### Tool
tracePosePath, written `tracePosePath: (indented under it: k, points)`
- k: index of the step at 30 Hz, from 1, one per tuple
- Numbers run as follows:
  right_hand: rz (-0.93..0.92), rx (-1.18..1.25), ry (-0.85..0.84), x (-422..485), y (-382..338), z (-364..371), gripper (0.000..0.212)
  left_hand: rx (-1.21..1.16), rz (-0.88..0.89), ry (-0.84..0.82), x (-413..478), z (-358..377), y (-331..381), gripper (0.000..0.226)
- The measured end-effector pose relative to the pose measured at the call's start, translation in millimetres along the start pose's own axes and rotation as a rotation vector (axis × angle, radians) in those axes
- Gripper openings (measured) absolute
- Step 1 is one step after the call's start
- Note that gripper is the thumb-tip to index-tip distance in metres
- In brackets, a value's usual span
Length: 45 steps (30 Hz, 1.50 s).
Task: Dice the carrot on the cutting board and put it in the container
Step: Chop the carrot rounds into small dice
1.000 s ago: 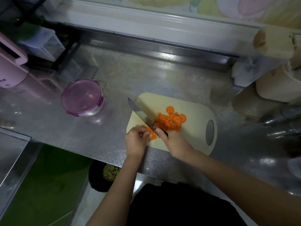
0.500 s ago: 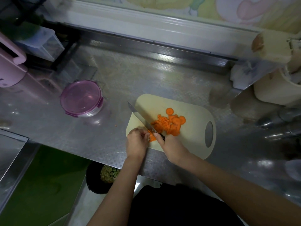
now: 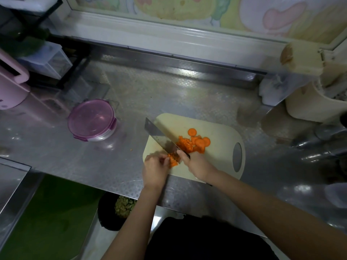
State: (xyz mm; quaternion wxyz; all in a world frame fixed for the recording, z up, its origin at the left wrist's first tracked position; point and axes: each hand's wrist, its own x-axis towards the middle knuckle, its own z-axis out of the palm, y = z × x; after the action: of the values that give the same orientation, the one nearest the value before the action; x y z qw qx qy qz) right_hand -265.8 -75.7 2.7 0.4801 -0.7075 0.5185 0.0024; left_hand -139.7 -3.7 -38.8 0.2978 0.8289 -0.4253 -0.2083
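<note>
Orange carrot pieces (image 3: pixel 172 160) sat at the near left corner of the cutting board (image 3: pixel 216 162), pinched under the curled fingertips of the left hand (image 3: pixel 155 168). The right hand (image 3: pixel 197 166), just beside it over the board's near edge, was wrapped around the handle of the knife (image 3: pixel 159 136). The broad blade angled away across the board's left side, and its heel came down right against the held pieces.

Toward the middle of the board, just beyond the blade, lay a diced pile (image 3: pixel 185 144) of small, roughly cut bits. Touching that pile on the side nearer the board's handle hole were several round slices (image 3: pixel 201 142), whole and uncut, with one more lying a little farther back.

By my reading the dicing was under way but not finished: some carrot was already in small bits, one cluster was under the knife, and the whole rounds had yet to be cut.

The container (image 3: pixel 92 121) stood on the steel counter (image 3: pixel 169 94), well apart from the board's left edge, with its purple lid on. No carrot showed inside it, so opening it and moving the dice across both looked undone.
</note>
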Motion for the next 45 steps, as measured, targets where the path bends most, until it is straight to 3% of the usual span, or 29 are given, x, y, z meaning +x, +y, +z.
tracePosePath:
  k: [8, 11, 19, 30, 39, 45]
  points:
    - [-0.056, 0.017, 0.064, 6.8, 7.1, -0.9, 0.051, -0.180, -0.072, -0.088, -1.8, -4.3, 2.1, 0.018]
    - [-0.129, 0.064, 0.065, 1.3, 12.7, -3.6, 0.044, -0.093, -0.039, -0.149, -3.1, -3.7, 1.2, 0.033]
    - [-0.094, 0.021, 0.041, -8.7, 12.5, -8.0, 0.039, -0.067, -0.070, -0.056, -0.3, -1.1, 9.6, 0.020]
    - [-0.056, -0.071, 0.024, -20.6, 9.7, 6.8, 0.067, -0.053, -0.066, 0.014, -6.9, 0.5, 11.4, 0.020]
    - [-0.032, -0.120, 0.058, -24.7, 7.2, 11.5, 0.062, -0.031, -0.049, -0.007, -2.5, 4.5, 10.7, 0.008]
    - [0.020, -0.107, -0.016, -29.8, 2.4, 11.6, 0.063, -0.029, -0.043, -0.018, -2.7, 3.9, 10.1, 0.012]
